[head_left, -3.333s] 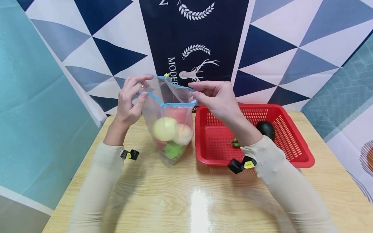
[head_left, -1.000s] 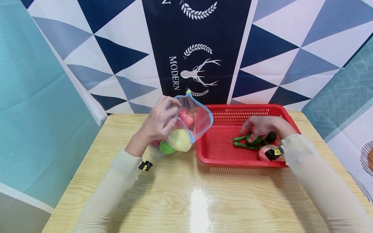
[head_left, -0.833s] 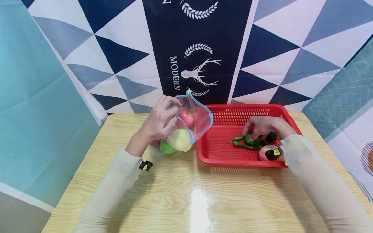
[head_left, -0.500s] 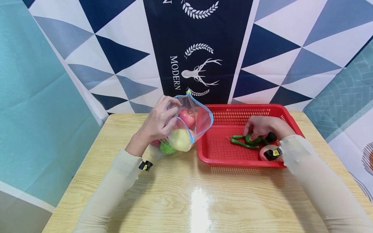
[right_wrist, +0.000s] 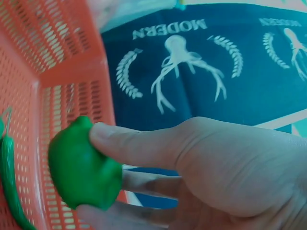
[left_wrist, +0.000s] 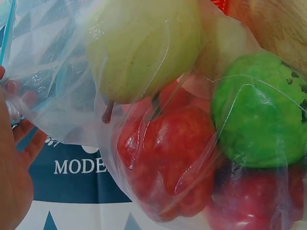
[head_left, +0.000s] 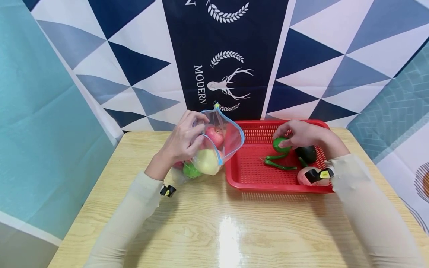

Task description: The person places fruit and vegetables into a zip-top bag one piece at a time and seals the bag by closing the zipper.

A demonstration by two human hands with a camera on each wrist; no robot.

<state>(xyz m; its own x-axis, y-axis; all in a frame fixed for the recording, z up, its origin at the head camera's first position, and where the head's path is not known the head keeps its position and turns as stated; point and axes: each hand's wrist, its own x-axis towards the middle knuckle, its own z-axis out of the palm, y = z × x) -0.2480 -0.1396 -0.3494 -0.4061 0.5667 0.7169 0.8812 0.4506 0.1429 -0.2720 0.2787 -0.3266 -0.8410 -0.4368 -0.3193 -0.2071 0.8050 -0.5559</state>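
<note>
My right hand (head_left: pixel 301 133) grips a lime (head_left: pixel 280 145) between thumb and fingers, raised over the red basket (head_left: pixel 248 186). In the right wrist view the thumb presses on the lime (right_wrist: pixel 84 165) near its pointed end. At the left, my left hand (head_left: pixel 186 137) pinches the blue-edged rim of a clear zip bag (head_left: pixel 234 139), whose mouth gapes toward the basket. Inside the bag show a red apple (head_left: pixel 215 136), a pale yellow-green pear (left_wrist: pixel 144 48), a red bell pepper (left_wrist: pixel 168 158) and a bumpy green fruit (left_wrist: pixel 261 110).
Green chili peppers (head_left: pixel 281 165) lie in the basket beside a dark avocado-like fruit (head_left: pixel 306 153). A pinkish round fruit (head_left: pixel 304 176) sits at its front right, partly behind the wrist camera. The wooden table (head_left: pixel 187 223) stretches in front, and a patterned cloth (head_left: pixel 228 37) hangs behind.
My right hand left the bag's rim, reached into the basket, and has now lifted the lime up and leftward, off the chilies. The bag tipped right earlier; lately my left hand stays still.
</note>
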